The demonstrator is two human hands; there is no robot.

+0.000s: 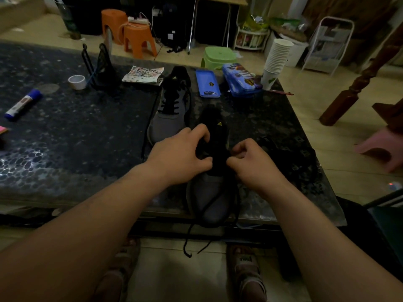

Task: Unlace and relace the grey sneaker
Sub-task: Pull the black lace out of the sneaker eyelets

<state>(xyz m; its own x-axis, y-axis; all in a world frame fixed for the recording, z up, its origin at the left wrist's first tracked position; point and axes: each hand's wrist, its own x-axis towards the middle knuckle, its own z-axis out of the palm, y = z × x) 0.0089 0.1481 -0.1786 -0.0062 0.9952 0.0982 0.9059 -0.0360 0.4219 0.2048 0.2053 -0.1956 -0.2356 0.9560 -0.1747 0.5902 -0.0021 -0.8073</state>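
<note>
At the near edge of the bench (65, 138), toe pointing back at the person, sits the grey sneaker (209, 192), its dark tongue standing up behind the hands. Both hands are right on it, over the eyelet area. Left hand (178, 153) comes in from the left side, fingers (201, 132) curled, thumb and forefinger closed together on the black lace (187, 240) by the tongue. Right hand (253, 162) mirrors it on the other side, fingers (239, 149) bunched into a tight curl, and in this dim light it looks to be pinching the lace too. One strand crosses the grey toe, and two loose ends hang over the bench edge, dangling above the floor.

Just behind and to the left lies a second sneaker (168, 118), laced, toe towards the person. Beside that on the right, a blue tray (207, 83), then a printed pencil case (242, 81) and a tall stack of paper cups (277, 59) at the far right corner. Out to the left: a sticker sheet (142, 74), a black wire rack (100, 66), a roll of tape (76, 82) and, well apart near the left edge, a glue stick (23, 104).
</note>
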